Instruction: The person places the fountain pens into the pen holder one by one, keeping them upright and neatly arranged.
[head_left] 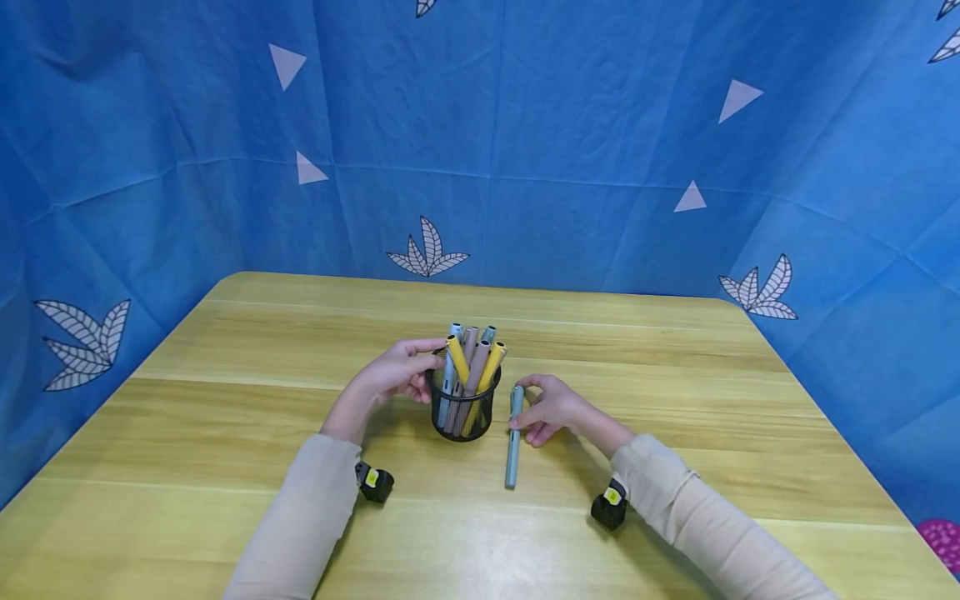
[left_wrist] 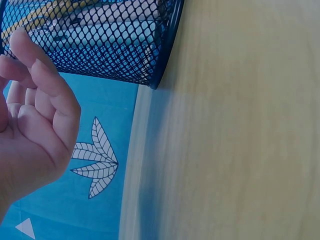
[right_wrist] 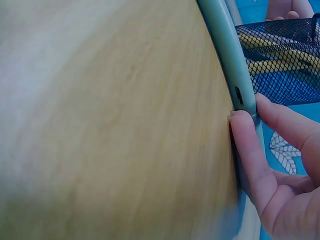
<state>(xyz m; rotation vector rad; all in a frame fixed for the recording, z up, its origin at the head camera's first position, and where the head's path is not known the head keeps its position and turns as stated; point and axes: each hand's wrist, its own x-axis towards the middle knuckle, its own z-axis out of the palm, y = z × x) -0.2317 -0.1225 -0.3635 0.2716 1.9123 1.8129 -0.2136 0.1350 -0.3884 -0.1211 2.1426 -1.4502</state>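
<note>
A black mesh pen holder (head_left: 462, 417) stands upright on the table, full of several yellow, mauve and blue-grey capped pens. At its left side, my left hand (head_left: 396, 371) holds it by the rim, thumb and index finger at the top edge. Curled fingers of that hand show in front of the mesh (left_wrist: 110, 50) in the left wrist view. Right of the holder, my right hand (head_left: 553, 410) pinches a grey-green pen (head_left: 513, 467) between thumb and fingers. The pen's long barrel (right_wrist: 227, 45) points toward me; whether it touches the table I cannot tell.
The light wooden table (head_left: 225, 400) spreads out on all sides of the hands. Behind it hangs a blue curtain (head_left: 570, 125) with white leaves and triangles. A pink patterned item (head_left: 941, 542) shows at the right edge. Each wrist carries a small black camera (head_left: 375, 483).
</note>
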